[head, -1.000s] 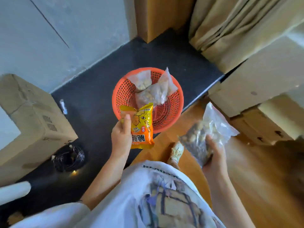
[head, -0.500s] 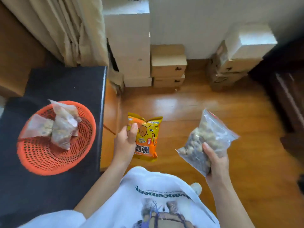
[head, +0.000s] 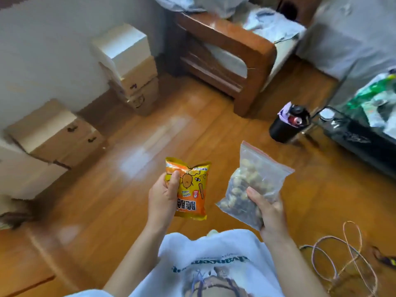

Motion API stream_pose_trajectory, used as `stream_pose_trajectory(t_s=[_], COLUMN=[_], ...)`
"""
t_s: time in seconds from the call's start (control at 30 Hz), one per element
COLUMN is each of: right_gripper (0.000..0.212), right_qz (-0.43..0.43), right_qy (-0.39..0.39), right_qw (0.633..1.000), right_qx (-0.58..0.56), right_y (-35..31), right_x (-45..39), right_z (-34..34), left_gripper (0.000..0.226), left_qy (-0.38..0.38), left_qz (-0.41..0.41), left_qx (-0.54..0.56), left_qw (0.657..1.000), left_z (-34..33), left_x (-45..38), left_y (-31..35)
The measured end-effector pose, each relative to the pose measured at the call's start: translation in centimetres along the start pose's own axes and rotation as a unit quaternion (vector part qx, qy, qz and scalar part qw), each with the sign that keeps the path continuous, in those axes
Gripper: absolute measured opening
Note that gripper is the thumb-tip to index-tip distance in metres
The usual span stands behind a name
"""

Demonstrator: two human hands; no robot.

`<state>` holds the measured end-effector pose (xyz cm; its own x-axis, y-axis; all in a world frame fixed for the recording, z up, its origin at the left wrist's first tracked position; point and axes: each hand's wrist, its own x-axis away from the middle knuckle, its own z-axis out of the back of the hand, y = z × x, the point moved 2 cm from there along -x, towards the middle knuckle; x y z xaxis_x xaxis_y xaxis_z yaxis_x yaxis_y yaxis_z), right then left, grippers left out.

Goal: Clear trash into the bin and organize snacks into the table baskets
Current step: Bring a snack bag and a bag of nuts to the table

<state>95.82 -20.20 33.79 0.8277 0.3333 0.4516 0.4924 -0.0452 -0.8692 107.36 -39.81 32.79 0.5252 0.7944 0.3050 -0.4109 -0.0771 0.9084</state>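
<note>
While the left hand [head: 164, 197] grips the orange snack packet [head: 191, 190] and the right hand [head: 270, 211] holds the zip bag of nuts [head: 254, 183], both hang chest-high above the floor, seemingly for carrying toward a basket.

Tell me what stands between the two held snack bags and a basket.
No basket is in view, so that cannot be judged. The left hand grips the orange snack packet; the right hand grips the zip bag of nuts, both over bare wooden floor.

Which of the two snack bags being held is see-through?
The zip bag of nuts in the right hand. Its clear plastic shows the contents, whereas the orange snack packet in the left hand is printed and opaque.
</note>
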Motion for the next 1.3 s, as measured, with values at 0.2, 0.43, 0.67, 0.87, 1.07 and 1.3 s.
stream_pose_trajectory(t_s=[0.2,0.43,0.67,0.87,1.07,1.3], right_gripper=[0.066,0.063,0.045,0.058,0.061,0.063], right_qz=[0.014,0.02,0.046,0.075,0.07,0.059], right_qy=[0.088,0.184,0.264,0.303,0.365,0.419], right_qw=[0.994,0.975,0.95,0.934,0.904,0.872], right_qx=[-0.058,-0.126,-0.158,-0.177,-0.213,-0.247], right_y=[-2.6,-4.7,-10.2,-16.5,-19.0,-20.7], right_x=[-3.6,-8.7,-17.9,-23.8,-26.5,-29.2], right_z=[8.1,13.1,17.2,19.4,22.6,30.8], left_gripper=[0.033,0.04,0.031,0.026,0.025,0.025], left_qy=[-0.098,-0.178,-0.249,-0.325,-0.39,-0.427], left_qz=[-0.019,-0.025,-0.076,-0.104,-0.117,-0.088], left_qx=[-0.03,-0.071,-0.078,-0.079,-0.099,-0.118], left_qw=[0.995,0.981,0.962,0.937,0.908,0.892], left_z=[-10.7,-20.6,-32.4,-40.8,-48.7,-59.1], left_x=[-2.2,-7.1,-14.4,-18.8,-19.9,-18.2], left_y=[4.2,7.5,14.2,21.3,24.4,25.6])
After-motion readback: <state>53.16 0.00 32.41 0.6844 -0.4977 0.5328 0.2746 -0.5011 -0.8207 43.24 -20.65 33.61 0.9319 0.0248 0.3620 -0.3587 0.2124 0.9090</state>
